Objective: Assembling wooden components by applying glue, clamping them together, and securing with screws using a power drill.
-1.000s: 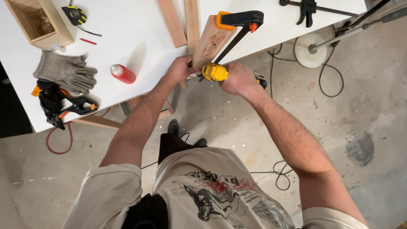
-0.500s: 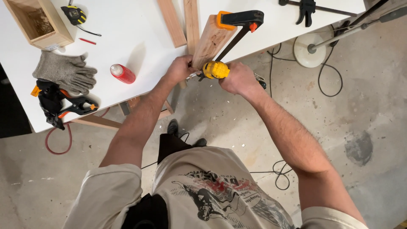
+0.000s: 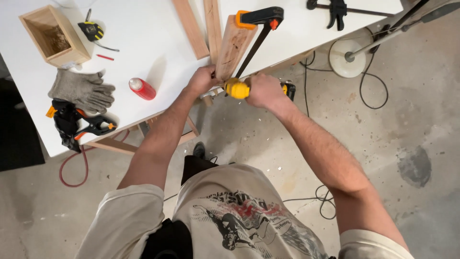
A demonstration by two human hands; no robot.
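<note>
My right hand (image 3: 265,89) grips a yellow and black power drill (image 3: 238,88) at the white table's (image 3: 143,43) front edge. The drill's nose points left toward the near end of a wooden block (image 3: 233,46). A black and orange bar clamp (image 3: 261,24) holds that block to the table. My left hand (image 3: 203,79) rests against the block's near end, beside the drill's tip. Whether the bit touches the wood is hidden by my hands.
Two wooden strips (image 3: 201,26) lie behind the block. Left on the table are a red bottle (image 3: 142,88), grey gloves (image 3: 81,90), spring clamps (image 3: 76,123), a tape measure (image 3: 92,31) and an open wooden box (image 3: 52,36). Another clamp (image 3: 341,8) lies far right. Cables (image 3: 326,201) cross the concrete floor.
</note>
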